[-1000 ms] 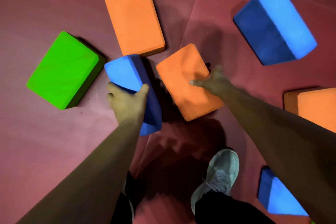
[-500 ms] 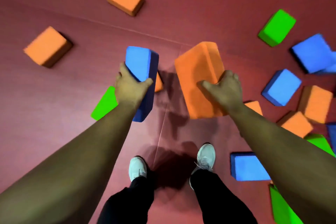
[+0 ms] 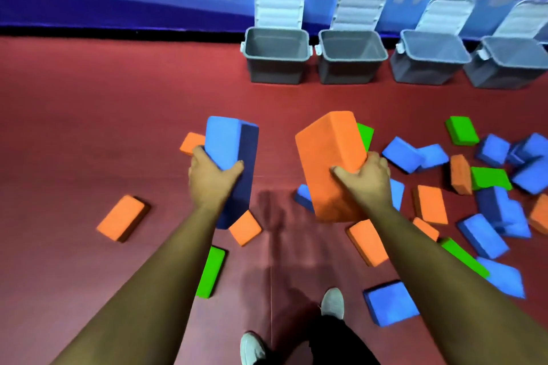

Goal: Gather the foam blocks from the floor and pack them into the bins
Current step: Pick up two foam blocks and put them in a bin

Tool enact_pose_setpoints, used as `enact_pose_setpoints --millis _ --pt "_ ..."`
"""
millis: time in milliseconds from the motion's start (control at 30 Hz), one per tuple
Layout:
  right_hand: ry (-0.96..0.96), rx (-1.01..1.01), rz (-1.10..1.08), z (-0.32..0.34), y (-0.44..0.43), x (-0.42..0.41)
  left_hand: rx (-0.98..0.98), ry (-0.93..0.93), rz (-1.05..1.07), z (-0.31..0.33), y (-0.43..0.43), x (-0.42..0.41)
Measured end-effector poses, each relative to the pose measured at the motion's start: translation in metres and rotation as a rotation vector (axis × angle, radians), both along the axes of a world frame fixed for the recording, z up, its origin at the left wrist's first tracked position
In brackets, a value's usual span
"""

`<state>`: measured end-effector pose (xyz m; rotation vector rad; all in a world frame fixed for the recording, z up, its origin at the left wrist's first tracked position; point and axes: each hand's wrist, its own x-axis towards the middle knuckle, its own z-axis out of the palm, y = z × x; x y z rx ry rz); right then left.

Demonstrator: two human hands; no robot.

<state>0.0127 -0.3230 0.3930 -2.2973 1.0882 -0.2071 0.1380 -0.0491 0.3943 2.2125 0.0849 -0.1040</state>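
Status: early. Your left hand (image 3: 212, 178) is clamped across the near end of a blue rectangular foam block (image 3: 228, 142). Your right hand (image 3: 364, 179) grips an orange rectangular foam block (image 3: 329, 157) at its near-right edge. Hands are apart, one block each, both blocks up off the dark-red floor mat (image 3: 89, 127). The four grey plastic bins (image 3: 275, 71) sit in a row at the far side, against the blue banner wall (image 3: 118, 9), ribbed lids flipped up. What shows of the insides looks bare, so I'd say nothing's packed yet. Left to do: get these 2 over there, then basically the whole scatter, i.e. orange slab (image 3: 121, 218) near-left, green slab (image 3: 210, 272) by your left forearm, and the big blue/orange/green heap (image 3: 492, 210) on the right, some lying on each other. Materials: blocks are matte, fine-grained foam, brick-shaped w/ soft rounded edges, prob light and squashy under grip. Bins look like smooth hard plastic w/ tapered walls and side latches. Mat is faintly textured, w/ a thin seam (image 3: 270, 290) running near-to-far.
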Motion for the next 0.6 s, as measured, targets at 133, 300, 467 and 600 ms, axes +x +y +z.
enact_pose_setpoints --millis 133,300,467,600 --pt "-0.019 -0.019 -0.055 0.013 -0.026 -0.006 0.024 -0.009 -0.069 0.020 -0.030 0.019" --pt "0.003 -0.029 -0.093 0.003 -0.078 0.014 0.040 -0.023 -0.114 0.025 -0.098 0.055" --pt "0.007 -0.009 -0.050 0.001 -0.145 0.084 0.063 -0.011 -0.070 0.022 -0.166 0.114" --pt "-0.010 -0.003 -0.004 0.009 -0.190 0.144 0.069 0.014 -0.027 0.029 -0.206 0.159"
